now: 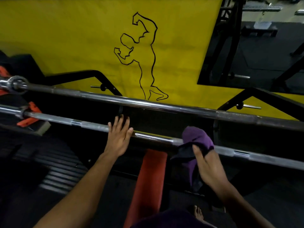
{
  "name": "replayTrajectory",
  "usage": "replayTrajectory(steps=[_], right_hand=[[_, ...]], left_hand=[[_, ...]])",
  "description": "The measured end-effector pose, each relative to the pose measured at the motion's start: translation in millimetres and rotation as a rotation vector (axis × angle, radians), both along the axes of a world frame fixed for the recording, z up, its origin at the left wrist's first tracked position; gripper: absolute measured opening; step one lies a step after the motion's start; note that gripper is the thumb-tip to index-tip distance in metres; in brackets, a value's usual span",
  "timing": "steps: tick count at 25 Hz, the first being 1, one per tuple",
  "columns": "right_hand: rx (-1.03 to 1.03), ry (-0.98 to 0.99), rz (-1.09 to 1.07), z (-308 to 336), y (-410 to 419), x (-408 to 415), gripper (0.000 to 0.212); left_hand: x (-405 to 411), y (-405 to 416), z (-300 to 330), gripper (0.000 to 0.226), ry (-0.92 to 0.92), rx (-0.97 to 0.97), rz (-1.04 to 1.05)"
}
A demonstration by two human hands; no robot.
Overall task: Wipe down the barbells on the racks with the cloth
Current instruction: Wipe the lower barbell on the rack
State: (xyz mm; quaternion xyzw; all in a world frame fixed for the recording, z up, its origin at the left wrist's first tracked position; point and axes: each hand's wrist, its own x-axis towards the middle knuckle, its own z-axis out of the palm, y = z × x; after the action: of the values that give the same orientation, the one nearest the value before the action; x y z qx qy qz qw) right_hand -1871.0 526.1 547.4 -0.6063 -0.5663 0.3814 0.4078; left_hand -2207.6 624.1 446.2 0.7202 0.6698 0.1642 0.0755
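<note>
one hand steadies, one hand wipes

the near bar (153, 138) lies across the rack right in front of the person, low over the red bench (150, 180). the left hand (119, 139) rests on it with fingers straight and spread, palm down, nothing held; to my eye it is there to keep the bar from rolling while the other side gets rubbed. the right hand (207, 167) has the purple cloth (196, 142) bunched over the bar just right of the middle, thumb pinching the fabric from the near side; the other fingers are hidden, so i cannot tell how far they wrap. draping the cloth over the top lets it hug the round steel.

a second, darker bar (148, 102) sits on higher hooks just behind, near the yellow wall (65, 38) with its drawn figure. an orange clip (32, 107) sits at the near bar's left end.

i would guess the near bar is partway done, and the far one waits its turn.
</note>
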Motion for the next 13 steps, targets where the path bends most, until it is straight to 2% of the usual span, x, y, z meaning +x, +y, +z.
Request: replayTrajectory(steps=[1, 2, 4, 6, 7, 10, 13], right_hand=[[0.174, -0.186, 0.089, -2, 3, 2, 0.04], [0.28, -0.28, 0.176, -12, 7, 1, 0.049], [0.322, -0.487, 0.302, -39, 20, -6, 0.072], [0.33, -0.902, 0.43, -66, 33, -15, 0.092], [0.261, -1.042, 0.512, -71, 39, -18, 0.095], [0.219, -1.176, 0.563, -72, 55, -20, 0.086], [0.219, -1.291, 0.574, -68, 70, -18, 0.094]], left_hand=[[-7, -6, -3, 0.072, 0.016, -0.004, 0.031], [-12, -11, -6, 0.07, 0.034, -0.017, 0.057], [-14, -14, -9, 0.068, 0.051, -0.044, 0.08], [-10, -13, -8, 0.068, 0.048, -0.04, 0.079], [-12, -13, -7, 0.069, 0.051, -0.024, 0.081], [-37, -16, -7, 0.069, 0.076, 0.039, 0.142], [-58, -17, -9, 0.068, 0.105, 0.004, 0.175]])
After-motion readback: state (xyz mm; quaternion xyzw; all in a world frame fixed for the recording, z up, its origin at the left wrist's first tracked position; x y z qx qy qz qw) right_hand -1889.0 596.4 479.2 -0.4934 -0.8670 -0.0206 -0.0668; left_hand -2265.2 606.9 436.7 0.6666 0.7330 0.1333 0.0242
